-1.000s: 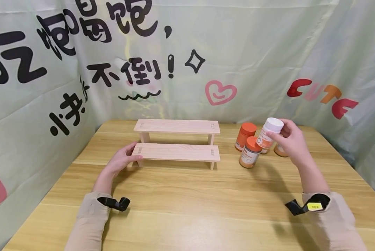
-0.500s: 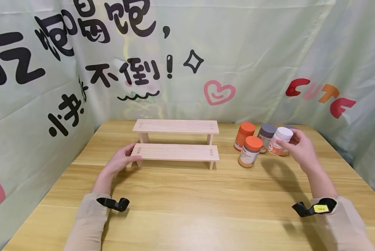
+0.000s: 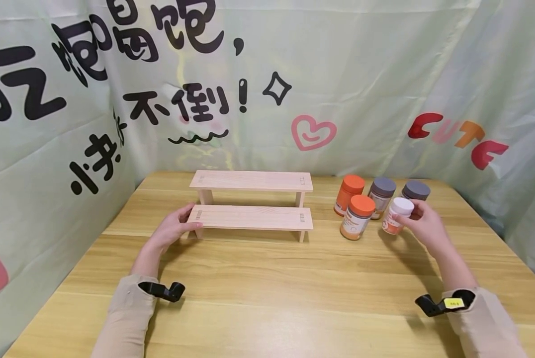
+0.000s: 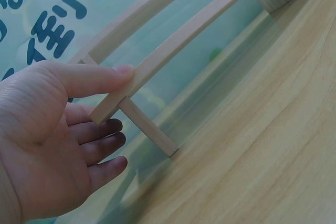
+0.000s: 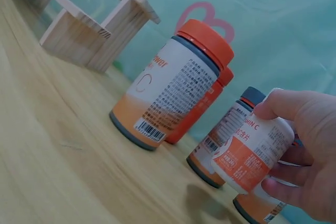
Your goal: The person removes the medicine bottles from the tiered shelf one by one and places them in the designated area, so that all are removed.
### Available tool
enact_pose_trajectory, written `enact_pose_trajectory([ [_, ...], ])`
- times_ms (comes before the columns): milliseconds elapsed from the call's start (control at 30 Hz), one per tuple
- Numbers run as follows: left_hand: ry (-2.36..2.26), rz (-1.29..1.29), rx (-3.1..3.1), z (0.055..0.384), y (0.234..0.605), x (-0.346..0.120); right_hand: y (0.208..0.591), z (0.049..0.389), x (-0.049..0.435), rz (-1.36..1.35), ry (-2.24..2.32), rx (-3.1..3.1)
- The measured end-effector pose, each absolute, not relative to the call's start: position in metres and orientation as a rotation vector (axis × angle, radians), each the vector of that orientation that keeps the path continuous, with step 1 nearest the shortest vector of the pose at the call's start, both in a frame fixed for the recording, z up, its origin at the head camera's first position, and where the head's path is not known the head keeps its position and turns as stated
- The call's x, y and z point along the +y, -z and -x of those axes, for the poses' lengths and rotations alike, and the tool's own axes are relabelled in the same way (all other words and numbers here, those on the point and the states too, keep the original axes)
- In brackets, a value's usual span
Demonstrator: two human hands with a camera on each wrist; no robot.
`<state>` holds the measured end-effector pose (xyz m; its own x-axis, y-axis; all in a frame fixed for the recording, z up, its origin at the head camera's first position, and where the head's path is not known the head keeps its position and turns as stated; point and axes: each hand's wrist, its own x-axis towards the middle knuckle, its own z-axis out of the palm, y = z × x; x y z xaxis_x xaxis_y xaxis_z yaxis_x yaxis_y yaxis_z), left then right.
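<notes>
My left hand [image 3: 174, 228] grips the left end of a two-step wooden shelf [image 3: 249, 217], thumb along the front edge of the lower board. In the left wrist view the other fingers [image 4: 105, 148] curl beneath that board's end. With my right hand [image 3: 424, 226] I hold a small white-capped vitamin C bottle [image 3: 397, 216] between thumb and fingers. In the right wrist view this bottle [image 5: 252, 150] has a white and orange label and casts a shadow on the table. It is nearly upright in the head view, in front of a grey-capped bottle [image 3: 415, 190].
Left of the held bottle stand an orange-capped jar [image 3: 357, 217], an all-orange bottle [image 3: 350, 195] and another grey-capped bottle [image 3: 381, 196]. They stand on the wooden table [image 3: 258, 293], right of the shelf. A printed curtain [image 3: 361, 74] hangs behind and along the sides.
My right hand has carried the white-capped bottle rightward and then down toward the table, uncovering the grey-capped bottles behind it. The left hand and the shelf stay in place.
</notes>
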<state>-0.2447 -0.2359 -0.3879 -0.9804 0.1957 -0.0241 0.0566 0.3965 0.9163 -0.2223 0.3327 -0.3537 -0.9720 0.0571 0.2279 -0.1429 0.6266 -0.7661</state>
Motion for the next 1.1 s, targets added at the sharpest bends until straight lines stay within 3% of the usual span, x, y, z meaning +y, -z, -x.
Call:
enact_pose_trajectory([
  [1100, -1.637, -0.206, 2.525, 0.244, 0.387, -0.236, 0.375, 0.228, 0.329, -0.128, -1.275, -2.716],
])
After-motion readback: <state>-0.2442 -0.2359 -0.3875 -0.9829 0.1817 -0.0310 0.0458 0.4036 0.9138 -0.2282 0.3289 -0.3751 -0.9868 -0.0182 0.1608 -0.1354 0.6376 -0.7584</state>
